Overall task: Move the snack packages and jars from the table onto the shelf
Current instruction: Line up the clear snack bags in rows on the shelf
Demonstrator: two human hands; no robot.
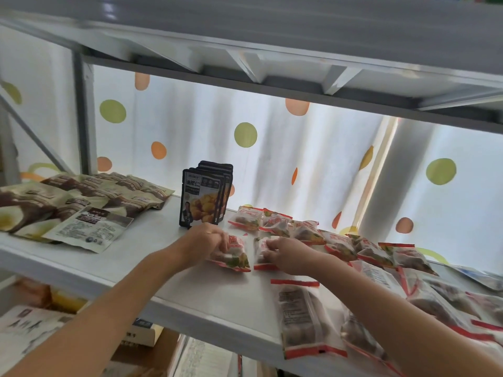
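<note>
White shelf (130,257) boards fill our view, and we have both hands up on the middle level. Our left hand (206,240) has its fingers curled down onto a red-trimmed snack packet (234,257), pinching its near-left edge; the packet lies flat, its long axis running away from us and slightly left. Our right hand (285,254) covers a second red-trimmed packet (262,263) just beside the first, fingers bent over it, so we see only its left strip and bottom seal. Whether that grip truly clamps the packet or only presses on it, we cannot tell.

Behind them a row of red packets (299,229) runs off to the right, overlapping and blurred. More packets (302,322) lie lengthwise near the front edge, partly hidden by our right forearm and cut off by the frame. Black pouches (202,200) stand upright behind our left hand, faces toward us. Beige packets (81,202) lie flat on the left, cut off at the edge. The lower level shows only blurred cartons (27,322).
</note>
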